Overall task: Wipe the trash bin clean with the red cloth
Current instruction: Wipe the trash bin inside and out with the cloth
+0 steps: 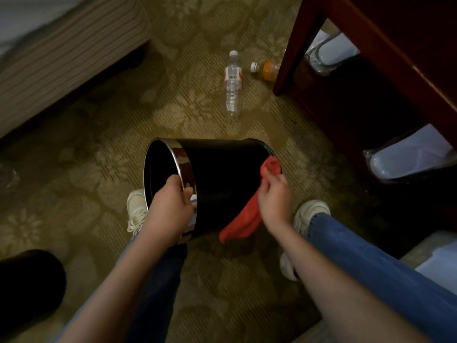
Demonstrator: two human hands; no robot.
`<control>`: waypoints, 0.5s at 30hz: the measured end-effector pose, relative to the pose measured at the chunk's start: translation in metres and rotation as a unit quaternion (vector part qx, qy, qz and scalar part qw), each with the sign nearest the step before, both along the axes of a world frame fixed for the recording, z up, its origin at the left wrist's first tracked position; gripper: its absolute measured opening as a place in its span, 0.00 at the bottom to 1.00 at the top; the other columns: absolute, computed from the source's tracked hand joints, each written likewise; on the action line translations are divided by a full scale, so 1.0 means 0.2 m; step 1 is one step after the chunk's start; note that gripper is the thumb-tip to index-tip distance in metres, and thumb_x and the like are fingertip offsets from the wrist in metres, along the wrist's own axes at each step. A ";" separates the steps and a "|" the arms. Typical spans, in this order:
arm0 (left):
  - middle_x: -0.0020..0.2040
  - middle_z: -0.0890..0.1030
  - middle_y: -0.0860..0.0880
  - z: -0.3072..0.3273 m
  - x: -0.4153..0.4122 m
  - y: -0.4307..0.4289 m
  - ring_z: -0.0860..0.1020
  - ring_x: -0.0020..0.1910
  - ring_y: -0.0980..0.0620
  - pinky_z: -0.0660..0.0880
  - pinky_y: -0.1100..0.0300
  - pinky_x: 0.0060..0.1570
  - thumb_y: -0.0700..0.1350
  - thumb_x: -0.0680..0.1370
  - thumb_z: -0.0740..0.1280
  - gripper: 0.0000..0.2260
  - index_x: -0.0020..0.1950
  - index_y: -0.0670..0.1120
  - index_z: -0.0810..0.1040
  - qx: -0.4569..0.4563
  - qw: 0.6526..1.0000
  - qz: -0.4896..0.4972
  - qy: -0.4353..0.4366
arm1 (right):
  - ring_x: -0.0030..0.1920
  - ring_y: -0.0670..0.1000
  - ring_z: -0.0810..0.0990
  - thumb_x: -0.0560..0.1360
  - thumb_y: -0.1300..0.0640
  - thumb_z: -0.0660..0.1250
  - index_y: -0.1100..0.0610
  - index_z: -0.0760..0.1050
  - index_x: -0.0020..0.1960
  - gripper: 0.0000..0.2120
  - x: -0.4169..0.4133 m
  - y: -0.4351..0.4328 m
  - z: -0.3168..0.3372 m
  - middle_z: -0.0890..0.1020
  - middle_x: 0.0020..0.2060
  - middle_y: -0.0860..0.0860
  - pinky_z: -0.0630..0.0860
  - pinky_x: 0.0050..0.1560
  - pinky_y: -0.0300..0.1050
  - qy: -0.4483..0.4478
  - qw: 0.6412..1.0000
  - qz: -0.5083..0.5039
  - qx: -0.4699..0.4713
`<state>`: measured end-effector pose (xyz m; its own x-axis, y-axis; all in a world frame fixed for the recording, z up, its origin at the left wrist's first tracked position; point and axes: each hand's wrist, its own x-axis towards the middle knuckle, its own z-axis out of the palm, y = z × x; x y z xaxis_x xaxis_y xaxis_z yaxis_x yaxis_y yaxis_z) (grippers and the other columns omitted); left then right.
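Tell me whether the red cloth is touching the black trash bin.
Touching. The head view shows the right hand holding the red cloth against the side wall of the round black trash bin, with no gap.

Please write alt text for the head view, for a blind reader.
A person holds a black trash bin tipped sideways above patterned carpet: the left hand grips its shiny rim, the right hand holds a red cloth against its side. A clear bottle and an orange bottle lie on the carpet beyond.
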<state>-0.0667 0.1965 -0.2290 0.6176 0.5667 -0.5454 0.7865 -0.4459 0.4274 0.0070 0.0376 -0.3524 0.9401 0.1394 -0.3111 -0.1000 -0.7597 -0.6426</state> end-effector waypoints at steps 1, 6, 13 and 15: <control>0.40 0.74 0.46 0.00 0.00 -0.01 0.75 0.42 0.45 0.71 0.54 0.42 0.40 0.80 0.60 0.05 0.52 0.38 0.70 0.001 1.000 -0.008 -0.001 | 0.54 0.55 0.78 0.80 0.59 0.58 0.53 0.72 0.68 0.17 0.04 -0.03 -0.01 0.75 0.60 0.53 0.72 0.50 0.45 0.023 0.999 -0.008 -0.031; 0.36 0.71 0.49 -0.01 0.01 -0.01 0.74 0.39 0.46 0.70 0.55 0.39 0.41 0.79 0.60 0.03 0.49 0.41 0.68 0.016 1.000 -0.018 0.000 | 0.46 0.51 0.79 0.79 0.56 0.58 0.54 0.71 0.68 0.18 -0.23 0.01 0.06 0.77 0.54 0.52 0.78 0.45 0.49 -0.043 0.998 0.018 0.041; 0.49 0.78 0.38 0.00 -0.05 0.07 0.77 0.49 0.39 0.75 0.48 0.50 0.38 0.79 0.61 0.10 0.59 0.37 0.70 0.012 0.999 0.010 0.027 | 0.42 0.50 0.78 0.79 0.55 0.56 0.54 0.72 0.67 0.18 -0.37 0.08 0.07 0.77 0.47 0.51 0.76 0.37 0.44 -0.111 0.980 0.121 0.113; 0.50 0.78 0.39 -0.01 -0.06 0.08 0.77 0.50 0.40 0.75 0.46 0.52 0.38 0.80 0.59 0.10 0.60 0.37 0.71 0.012 0.999 0.026 0.024 | 0.41 0.50 0.78 0.78 0.56 0.58 0.53 0.73 0.67 0.18 -0.33 0.07 0.02 0.76 0.46 0.50 0.75 0.38 0.44 -0.099 0.984 0.076 0.128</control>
